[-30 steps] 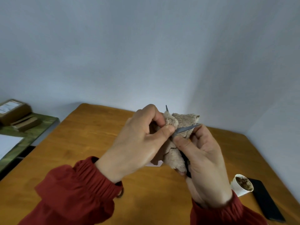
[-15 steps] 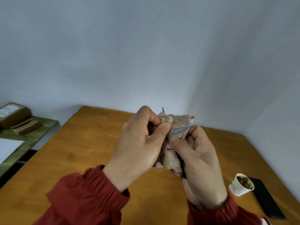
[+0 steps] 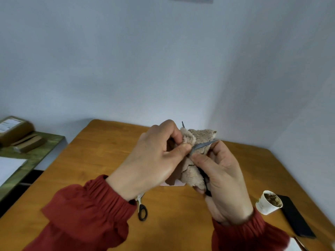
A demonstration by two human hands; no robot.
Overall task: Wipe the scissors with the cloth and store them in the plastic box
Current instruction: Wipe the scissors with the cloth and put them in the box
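Left hand: your left hand [image 3: 154, 160] is curled, with thumb and forefinger pinching a fold of the cloth [image 3: 199, 135] onto one blade.
Right hand: your right hand [image 3: 224, 178] is curled round the black handle of the scissors [image 3: 202, 146]. Its thumb lies along the top near the pivot and its fingers wrap under the hanging end of the cloth.
Scissors, held: the blades are spread. One grey blade slants up and to the right between your two thumbs. The tip of the other pokes up above the cloth, behind your left forefinger.
Cloth: one beige, fuzzy cloth, bunched round the blades between both hands and raised above the table [image 3: 101, 151].
Scissors, count: two pairs. One is in your hands. The second pair of scissors [image 3: 142, 210] lies flat on the table just beside your left wrist, with only its black loop and a pale part showing.
Sleeves: two red sleeves [image 3: 87, 214], gathered at the cuffs.
Pale flat thing [image 3: 178, 183]: one, on the table under the cloth and mostly hidden; you cannot tell what it is.
Paper cup [image 3: 264, 205]: one, tilted, with brown contents, on the table right of your right wrist.
Black slab [image 3: 295, 220]: one, flat, touching the cup's far side.
Side shelf [image 3: 45, 147]: one, green, left of the table, carrying blurred cardboard boxes [image 3: 14, 127].
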